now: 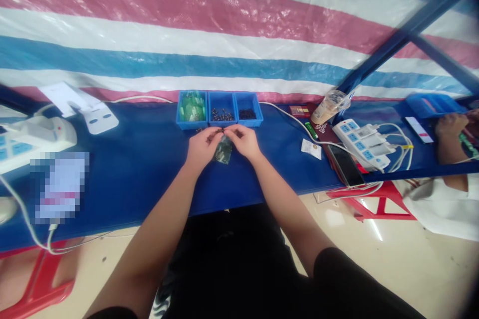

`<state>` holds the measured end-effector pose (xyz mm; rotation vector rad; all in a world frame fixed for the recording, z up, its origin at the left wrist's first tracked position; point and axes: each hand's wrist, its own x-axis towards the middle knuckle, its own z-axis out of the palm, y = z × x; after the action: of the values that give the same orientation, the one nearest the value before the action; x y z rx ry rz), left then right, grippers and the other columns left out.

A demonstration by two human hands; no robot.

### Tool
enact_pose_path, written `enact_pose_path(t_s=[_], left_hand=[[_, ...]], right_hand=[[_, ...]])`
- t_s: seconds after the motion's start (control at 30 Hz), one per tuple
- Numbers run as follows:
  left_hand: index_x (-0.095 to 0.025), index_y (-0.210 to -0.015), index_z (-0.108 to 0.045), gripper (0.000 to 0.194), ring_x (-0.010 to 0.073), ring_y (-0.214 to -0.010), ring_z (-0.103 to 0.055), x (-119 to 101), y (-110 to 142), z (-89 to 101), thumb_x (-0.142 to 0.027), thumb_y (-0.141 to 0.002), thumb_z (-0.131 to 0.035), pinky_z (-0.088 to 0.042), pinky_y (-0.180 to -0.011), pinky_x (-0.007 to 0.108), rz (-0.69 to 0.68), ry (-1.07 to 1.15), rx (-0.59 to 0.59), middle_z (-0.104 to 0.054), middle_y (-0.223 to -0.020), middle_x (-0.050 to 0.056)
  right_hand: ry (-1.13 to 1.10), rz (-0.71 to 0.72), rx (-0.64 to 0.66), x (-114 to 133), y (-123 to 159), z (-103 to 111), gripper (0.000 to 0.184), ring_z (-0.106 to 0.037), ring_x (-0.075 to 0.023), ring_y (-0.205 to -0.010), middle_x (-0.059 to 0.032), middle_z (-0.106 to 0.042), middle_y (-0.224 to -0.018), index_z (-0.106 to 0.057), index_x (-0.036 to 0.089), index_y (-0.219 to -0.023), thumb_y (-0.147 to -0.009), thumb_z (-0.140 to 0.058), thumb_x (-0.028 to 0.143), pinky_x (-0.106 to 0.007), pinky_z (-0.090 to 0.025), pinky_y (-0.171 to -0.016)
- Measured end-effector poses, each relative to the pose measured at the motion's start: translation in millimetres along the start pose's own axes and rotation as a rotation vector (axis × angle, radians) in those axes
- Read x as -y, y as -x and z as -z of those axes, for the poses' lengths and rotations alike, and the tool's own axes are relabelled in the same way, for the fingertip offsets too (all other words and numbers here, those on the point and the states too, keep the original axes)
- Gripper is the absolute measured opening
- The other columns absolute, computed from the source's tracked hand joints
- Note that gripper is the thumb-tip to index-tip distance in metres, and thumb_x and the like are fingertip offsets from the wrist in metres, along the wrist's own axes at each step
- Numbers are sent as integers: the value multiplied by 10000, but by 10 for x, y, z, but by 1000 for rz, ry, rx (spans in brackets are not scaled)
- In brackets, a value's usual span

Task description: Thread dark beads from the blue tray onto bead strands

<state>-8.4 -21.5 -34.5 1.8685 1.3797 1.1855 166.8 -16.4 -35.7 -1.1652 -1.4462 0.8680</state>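
Note:
My left hand (pixel 202 148) and my right hand (pixel 245 140) meet over the blue table, fingers pinched together. Between them hangs a small see-through plastic bag (pixel 223 153), gripped near its top by both hands. Its contents are too blurred to make out. Just beyond my fingers stand three joined blue bins. The left bin (pixel 179 118) holds a pile of greenish clear bags (pixel 192 106). Small metallic parts, perhaps screws, lie in the middle bin (pixel 220 94). Tiny dark pieces (pixel 247 114) fill the bottom of the right bin (pixel 258 120).
To the right are a plastic drink cup (pixel 329 107), a white packet (pixel 311 149), a phone (pixel 346 165) and a power strip (pixel 361 144) with cables. Another person's hand (pixel 451 127) is at far right. On the left are a white stand (pixel 99 117) and a blurred-out phone (pixel 63 187).

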Motion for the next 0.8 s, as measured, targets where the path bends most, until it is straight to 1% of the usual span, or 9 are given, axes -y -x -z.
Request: enact_pose_path(t_s=[0.1,0.23,0.37,0.5,0.6,0.7,0.8], left_hand=[[-220,-1161,-731,322,185,-861,-741,3,1,2,-422,-931,-628,-588,-853,304,-15,-4,-2,-777,-977,43],[-221,-1122,-736,296,176,-849,-742,-4,4,9,-421,-945,-607,-588,-842,293,-19,-19,-12,-775,-958,37],[-231,-1209,-706,328,167,-831,-744,-22,3,19,-406,-946,-614,-589,-851,293,-21,-15,-17,-775,-938,26],[-225,-1158,-728,295,163,-843,-744,-38,2,25,-398,-955,-602,-586,-867,291,-29,-1,-14,-774,-978,31],[-229,-1171,-723,307,168,-850,-743,-37,4,27,-404,-948,-607,-584,-867,294,-17,-12,-14,-774,-973,31],[-223,-1133,-730,299,176,-840,-741,-24,6,29,-419,-947,-602,-586,-834,292,-6,-22,-11,-772,-953,38],[-219,-1115,-729,298,177,-821,-735,-11,7,29,-428,-942,-606,-583,-802,284,-1,-30,-26,-771,-935,40]], right_hand=[[2,-1,8,8,4,4,259,-702,-163,-783,-44,-784,-901,-773,203,-923,-853,-720,447,-306,-578,-794],[9,3,18,13,9,4,273,-703,-165,-788,-45,-784,-906,-774,203,-934,-859,-710,457,-304,-576,-796],[-4,12,25,5,7,8,298,-699,-162,-770,-45,-776,-867,-764,191,-938,-875,-690,473,-299,-572,-784],[-14,37,36,5,9,12,287,-691,-158,-753,-42,-766,-843,-753,188,-927,-885,-681,463,-295,-565,-766],[0,9,51,9,14,8,287,-686,-156,-740,-37,-760,-829,-747,195,-924,-893,-669,470,-295,-563,-752],[4,-7,64,1,15,-3,302,-683,-153,-738,-37,-756,-835,-747,200,-946,-900,-657,484,-296,-563,-749],[-9,-6,46,-4,15,-12,305,-671,-148,-730,-31,-749,-834,-746,201,-998,-883,-680,475,-296,-565,-755]])
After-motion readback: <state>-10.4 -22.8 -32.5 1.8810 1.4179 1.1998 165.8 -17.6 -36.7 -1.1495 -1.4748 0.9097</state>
